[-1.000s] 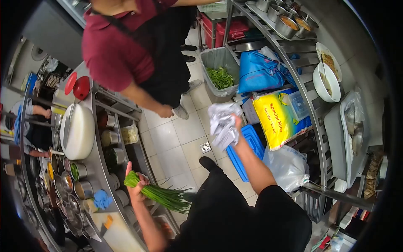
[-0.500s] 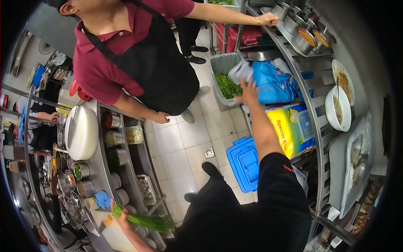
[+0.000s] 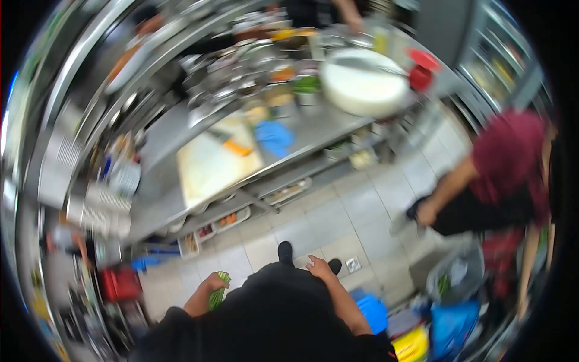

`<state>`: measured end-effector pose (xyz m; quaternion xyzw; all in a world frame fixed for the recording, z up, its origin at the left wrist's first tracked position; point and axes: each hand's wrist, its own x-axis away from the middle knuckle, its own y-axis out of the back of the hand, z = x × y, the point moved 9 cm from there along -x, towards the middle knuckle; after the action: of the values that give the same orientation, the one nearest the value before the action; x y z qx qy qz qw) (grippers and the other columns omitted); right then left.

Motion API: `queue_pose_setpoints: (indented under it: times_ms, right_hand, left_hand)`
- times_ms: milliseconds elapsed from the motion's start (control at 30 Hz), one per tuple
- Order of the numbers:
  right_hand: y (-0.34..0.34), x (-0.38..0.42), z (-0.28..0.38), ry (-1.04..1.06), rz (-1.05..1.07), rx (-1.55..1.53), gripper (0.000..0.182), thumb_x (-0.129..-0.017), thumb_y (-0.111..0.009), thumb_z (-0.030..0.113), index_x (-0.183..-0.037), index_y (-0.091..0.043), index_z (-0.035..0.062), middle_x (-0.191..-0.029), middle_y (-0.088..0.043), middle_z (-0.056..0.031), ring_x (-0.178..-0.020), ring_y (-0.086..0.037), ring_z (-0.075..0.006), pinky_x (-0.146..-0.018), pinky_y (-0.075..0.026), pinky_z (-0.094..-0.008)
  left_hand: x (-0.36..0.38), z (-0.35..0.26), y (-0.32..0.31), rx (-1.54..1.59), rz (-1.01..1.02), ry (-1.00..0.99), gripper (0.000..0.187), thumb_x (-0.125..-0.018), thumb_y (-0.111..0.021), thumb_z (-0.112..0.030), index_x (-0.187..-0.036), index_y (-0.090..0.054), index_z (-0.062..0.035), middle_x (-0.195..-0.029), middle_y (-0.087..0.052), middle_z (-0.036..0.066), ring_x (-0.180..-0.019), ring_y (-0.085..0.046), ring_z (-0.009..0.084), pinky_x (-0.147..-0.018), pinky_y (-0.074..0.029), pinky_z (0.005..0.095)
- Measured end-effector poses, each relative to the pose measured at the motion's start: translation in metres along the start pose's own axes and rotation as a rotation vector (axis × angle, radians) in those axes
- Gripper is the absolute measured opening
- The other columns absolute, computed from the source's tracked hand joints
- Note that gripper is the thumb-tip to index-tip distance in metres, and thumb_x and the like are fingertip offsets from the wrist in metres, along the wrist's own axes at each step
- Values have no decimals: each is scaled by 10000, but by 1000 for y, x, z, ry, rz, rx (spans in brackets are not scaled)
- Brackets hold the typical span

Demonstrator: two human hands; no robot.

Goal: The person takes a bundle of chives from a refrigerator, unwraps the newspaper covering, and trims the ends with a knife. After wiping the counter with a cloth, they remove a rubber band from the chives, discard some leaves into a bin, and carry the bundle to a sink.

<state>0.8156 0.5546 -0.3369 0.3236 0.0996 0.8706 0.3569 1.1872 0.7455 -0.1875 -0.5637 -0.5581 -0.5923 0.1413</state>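
My left hand (image 3: pixel 210 283) is closed around a bunch of long green stalks (image 3: pixel 218 294), which look like spring onions or chives. It hangs low at my left side, over the floor. My right hand (image 3: pixel 318 266) holds nothing and its fingers are apart, near my body and above the tiles. In front of me on the steel counter lies a white cutting board (image 3: pixel 211 166). A knife with an orange handle (image 3: pixel 236 146) rests on it, and a crumpled blue cloth (image 3: pixel 274 138) sits beside the board. The picture is blurred by motion.
A big white round block (image 3: pixel 362 90) and several metal pots stand along the counter (image 3: pixel 160 154). To the right, a person in a maroon shirt (image 3: pixel 506 157) stands in the aisle near a grey bin (image 3: pixel 476 271). A blue lid (image 3: pixel 372 312) lies low on the right.
My view has swung left from the shelf and bin toward the counter. My right hand has left the bin area and let go of a whitish plastic bag. The stalks stay in my left hand.
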Motion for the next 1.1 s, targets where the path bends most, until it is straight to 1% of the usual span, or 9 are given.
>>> queue_pose_setpoints:
  times_ms: [167,300,400,467,533,633,700,800,1100]
  right_hand:
    - [46,-72,112,229,47,49,487,-877,-598,340,-1242,-565,19,-1168,-613,-223,-1073,-613,-324,-931,-469,-375]
    - [178,-125,237,433,-632,170,233,-889,-580,179,-987,-669,-13,-959,-674,-212,-917,-647,-362,-816,-510,-399]
    - [253,-184,357,633,-804,474,328,-833,-621,137,-1141,-598,27,-1070,-599,-219,-974,-585,-382,-836,-480,-416]
    - [262,-226,387,645,-779,626,394,-817,-625,127,-1200,-564,55,-1112,-566,-217,-999,-569,-381,-844,-484,-407]
    - [247,-281,384,510,-720,1076,428,-790,-642,110,-1209,-559,94,-1096,-550,-218,-982,-565,-387,-838,-485,-418]
    - [258,-315,394,187,-430,706,446,-766,-639,84,-1203,-568,135,-1093,-556,-213,-1001,-560,-388,-844,-484,-424]
    - [264,-288,442,361,-725,468,464,-748,-618,40,-1197,-571,150,-1103,-558,-199,-1025,-554,-392,-847,-484,-430]
    - [197,-275,554,841,-580,371,469,-730,-593,-7,-1169,-586,158,-1130,-563,-182,-1047,-548,-387,-869,-475,-428]
    - [-54,-406,631,1116,-456,507,234,-778,-579,29,-1005,-617,71,-1066,-623,-171,-1058,-556,-366,-893,-444,-458]
  left_hand:
    - [-45,163,-99,350,93,121,333,-722,-653,-332,-974,-673,-115,-968,-672,127,-842,-640,176,-705,-510,340]
    - [-86,201,-99,309,-78,-99,238,-731,-649,-254,-953,-682,-174,-961,-675,41,-882,-640,282,-743,-517,373]
    - [-83,160,-59,347,-208,-658,421,-685,-722,-136,-1099,-660,-93,-957,-663,85,-854,-643,228,-743,-521,355]
    - [-87,181,-33,1099,-99,-9,587,-640,-721,-21,-1209,-579,-14,-938,-647,88,-809,-627,190,-692,-524,326]
    - [-81,176,7,1143,-127,25,633,-626,-705,18,-1239,-551,-17,-934,-640,79,-793,-622,191,-679,-526,318]
    - [-75,197,57,1200,-219,30,679,-613,-690,49,-1268,-526,-21,-928,-633,75,-781,-617,195,-666,-530,314]
    - [-74,210,67,1258,-305,-20,692,-609,-689,48,-1275,-522,-28,-913,-627,72,-770,-612,196,-664,-530,322]
    - [-64,218,56,1329,-296,47,686,-594,-696,55,-1255,-534,-26,-918,-632,65,-775,-611,179,-676,-521,307]
    - [-19,180,-33,1437,-334,122,705,-590,-722,19,-1265,-520,11,-884,-634,58,-774,-614,165,-685,-517,303]
